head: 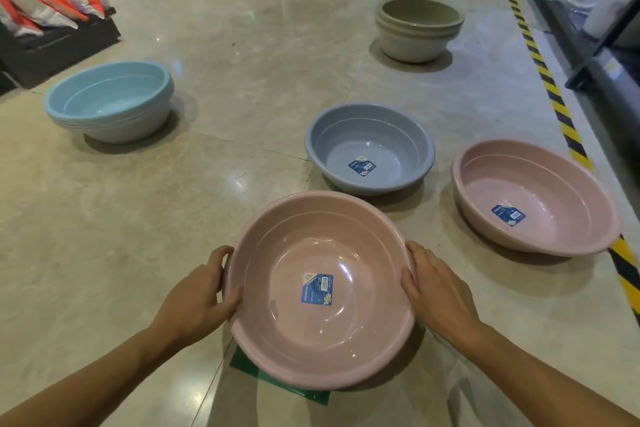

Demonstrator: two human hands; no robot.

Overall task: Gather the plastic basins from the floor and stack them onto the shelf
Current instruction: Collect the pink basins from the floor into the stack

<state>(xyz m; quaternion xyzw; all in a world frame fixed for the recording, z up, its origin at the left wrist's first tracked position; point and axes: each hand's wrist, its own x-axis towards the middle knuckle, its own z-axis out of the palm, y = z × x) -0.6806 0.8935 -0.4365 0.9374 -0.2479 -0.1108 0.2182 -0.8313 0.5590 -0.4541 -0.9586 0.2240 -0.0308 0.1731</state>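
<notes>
Head view: left hand [199,291], right hand [438,291] are clamping near pink basin [277,253] at rim.
Open floor [138,218] is separating far pink basin [540,184], one grey basin [367,135], blue stack [104,97], beige stack [415,38].

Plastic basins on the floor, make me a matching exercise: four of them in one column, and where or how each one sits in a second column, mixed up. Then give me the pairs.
Column one
1. nearest pink round plastic basin
2. grey-blue round plastic basin
3. light blue plastic basin stack
4. olive-beige plastic basin stack

Column two
A. stacked, farthest away, towards the yellow-and-black striped floor tape
B. gripped at the rim by the left hand and the right hand
C. single, on the floor in the middle, blue label inside
D. stacked, at the left by the black platform

Pairs: 1-B, 2-C, 3-D, 4-A
</notes>
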